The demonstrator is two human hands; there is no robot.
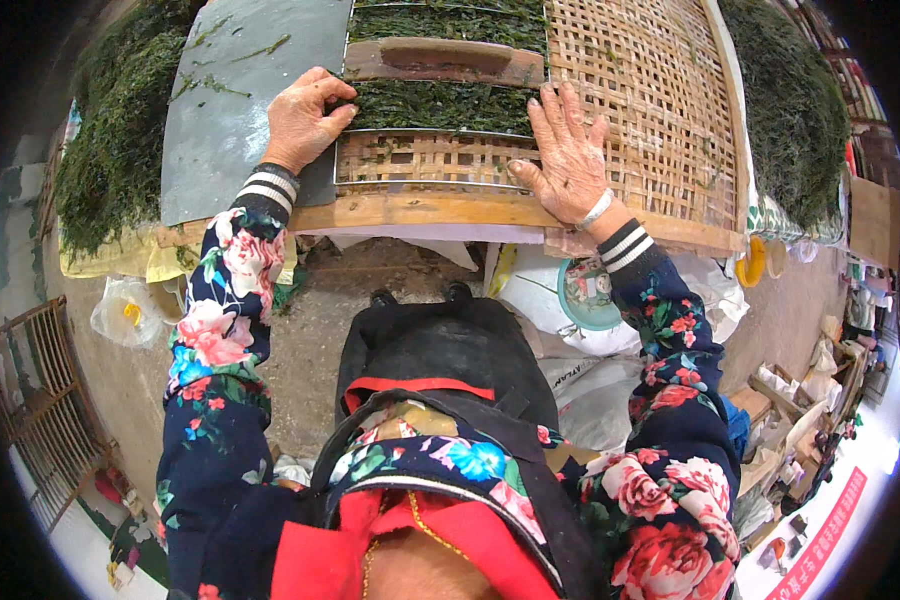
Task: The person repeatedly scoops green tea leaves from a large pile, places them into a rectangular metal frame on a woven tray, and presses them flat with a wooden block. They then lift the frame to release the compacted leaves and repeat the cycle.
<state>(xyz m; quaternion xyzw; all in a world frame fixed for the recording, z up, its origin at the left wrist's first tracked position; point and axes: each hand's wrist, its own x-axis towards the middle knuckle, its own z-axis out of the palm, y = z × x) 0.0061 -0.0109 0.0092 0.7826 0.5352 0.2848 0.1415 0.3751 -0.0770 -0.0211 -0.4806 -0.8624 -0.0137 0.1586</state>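
Note:
Dark green leafy strands [440,106] lie in a flat band inside a thin metal frame [440,131] on a woven bamboo rack [660,120]. Across the band rests a wooden board [445,62] with a raised grip, and more strands show beyond it. My left hand [305,115] is at the band's left end, its fingers curled in and thumb close to the forefinger; whatever they pinch is hidden. At the opposite end my right hand [568,155] lies flat with its fingers apart, fingertips by the strands and palm over the woven rack.
A grey sheet [240,110] with stray sprigs lies left of the frame. Piles of green plants [120,130] flank the rack on both sides. The rack's wooden front rail [420,210] runs before me. Below stand a white sack [540,290] and a green-rimmed bowl [588,295].

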